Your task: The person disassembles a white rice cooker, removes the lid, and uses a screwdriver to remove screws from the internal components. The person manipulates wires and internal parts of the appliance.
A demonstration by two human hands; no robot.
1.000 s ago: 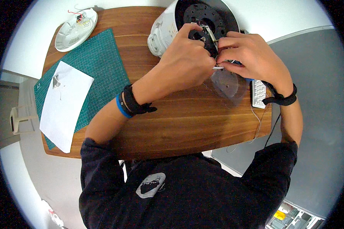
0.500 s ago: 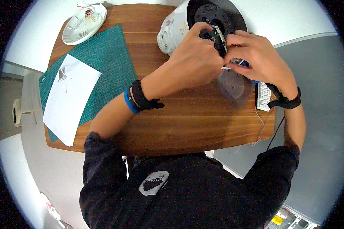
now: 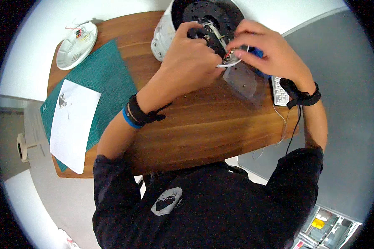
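A white cylindrical housing [image 3: 163, 38] lies tilted at the far edge of the table, its open end with a black interior [image 3: 194, 14] turned toward me. My left hand [image 3: 191, 58] is closed at its near rim, index finger bent over the black part; its other fingertips are hidden. Inside, a pale strip [image 3: 216, 35] runs toward a bundle of thin wires [image 3: 229, 55], some red. At that bundle and the white rim, my right hand [image 3: 274, 52] has its thumb and fingers curled together. What is between them is too blurred to make out.
A clear plastic sheet [image 3: 242, 81] lies below the housing, with a white keyboard [image 3: 280, 92] and thin cables at right. On the left are a green cutting mat [image 3: 108, 62], a printed paper sheet [image 3: 72, 124] and a white oval cover [image 3: 66, 56] with wires.
The whole view has shifted, so the housing and both hands appear farther left. My right fingers have drawn slightly away from the left hand, and the wires and white rim show more.
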